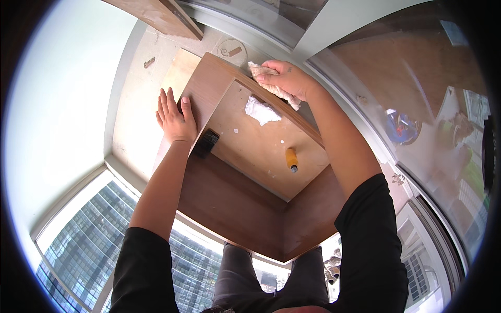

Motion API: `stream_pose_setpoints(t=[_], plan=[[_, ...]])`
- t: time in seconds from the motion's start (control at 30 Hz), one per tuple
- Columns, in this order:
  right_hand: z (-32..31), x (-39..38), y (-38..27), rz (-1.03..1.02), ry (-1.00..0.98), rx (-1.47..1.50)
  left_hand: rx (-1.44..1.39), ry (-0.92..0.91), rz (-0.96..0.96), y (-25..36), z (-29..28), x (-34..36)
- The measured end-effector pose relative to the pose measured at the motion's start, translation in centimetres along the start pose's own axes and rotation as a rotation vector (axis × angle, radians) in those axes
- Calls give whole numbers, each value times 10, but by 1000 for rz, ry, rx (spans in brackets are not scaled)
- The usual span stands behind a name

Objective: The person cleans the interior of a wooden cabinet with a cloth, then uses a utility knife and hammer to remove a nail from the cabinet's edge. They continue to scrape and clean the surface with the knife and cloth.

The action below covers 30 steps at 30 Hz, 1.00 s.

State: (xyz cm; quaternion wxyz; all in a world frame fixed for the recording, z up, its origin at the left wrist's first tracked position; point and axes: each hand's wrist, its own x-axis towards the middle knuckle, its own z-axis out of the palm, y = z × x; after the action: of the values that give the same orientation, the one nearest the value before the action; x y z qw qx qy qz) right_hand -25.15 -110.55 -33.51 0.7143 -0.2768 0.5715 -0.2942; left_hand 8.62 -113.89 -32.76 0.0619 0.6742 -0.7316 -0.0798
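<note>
Before me stands a brown wooden cabinet box (240,180), its open side facing up. My left hand (177,117) lies on its left panel, palm down with fingers stretched out. At the far right edge, my right hand (288,79) is closed around a crumpled off-white rag (271,86), which touches the outer side of the panel. Inside the box, on the light wooden board, lie a crumpled white cloth (262,110) and a small yellow-orange bottle-like object with a dark tip (291,159). A small black object (206,143) sits by the left inner wall; its kind is unclear.
Another wooden panel (162,18) stands at the far left on the pale, marked floor (141,88). A glass sliding door (417,94) runs along the right, with a blue round item (402,127) behind it. Windows (86,240) lie at the lower left.
</note>
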Motion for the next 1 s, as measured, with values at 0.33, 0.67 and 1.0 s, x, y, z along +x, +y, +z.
stream_pose_setpoints(t=[0.33, 0.67, 1.0], plan=[[13, 38, -5, -174, -15, 1, -8, -27, 12, 13, -1, 1], [8, 27, -11, -216, -59, -160, 2, -40, 5, 9, -4, 1], [-4, 14, 2, -208, -88, -296, 11, -37, -4, 7, -6, -1]])
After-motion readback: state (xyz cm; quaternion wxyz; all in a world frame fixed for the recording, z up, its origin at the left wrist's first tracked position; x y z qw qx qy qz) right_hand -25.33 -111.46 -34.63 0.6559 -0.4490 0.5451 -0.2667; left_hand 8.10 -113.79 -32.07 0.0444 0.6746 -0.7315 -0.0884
